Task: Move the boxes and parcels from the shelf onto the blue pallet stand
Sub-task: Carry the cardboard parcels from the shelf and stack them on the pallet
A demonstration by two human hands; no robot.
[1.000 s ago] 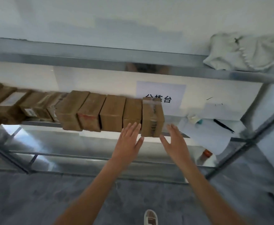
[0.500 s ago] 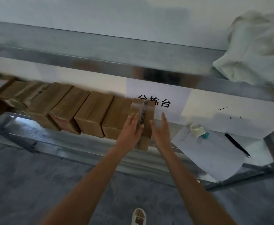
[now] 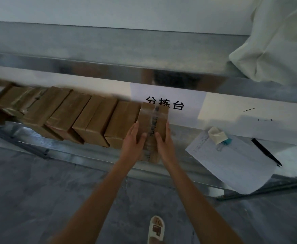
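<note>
End box: I see a brown cardboard box [image 3: 153, 124] sealed with clear tape, standing at the right end of the row on the metal shelf [image 3: 188, 136], its near end jutting past the shelf's front edge.
Left hand: my left hand [image 3: 132, 143] lies on the box's left side, fingers straight and together along the gap to the neighbouring box, thumb curled onto the taped top face.
Right hand: my right hand [image 3: 164, 141] presses the box's right side, fingers extended along it, thumb hooked onto the top, so the box is clamped between both hands.
Row of boxes: further brown boxes [image 3: 84, 118] stand side by side to the left, touching one another and leaning; the far left ones are blurred.
Sign: a white sheet with black characters [image 3: 167, 101] hangs on the wall just behind the held box.
Papers: printed sheets [image 3: 232, 161] lie on the shelf to the right, overhanging its front edge, with a clip and a folded scrap [image 3: 218, 136] at their top corner.
Pen: a black pen [image 3: 265, 152] rests on the sheets' right side.
Upper shelf: a pale cloth bag [image 3: 276, 41] sits at the top right.
Floor: grey, with a sandalled foot [image 3: 156, 229] below.
</note>
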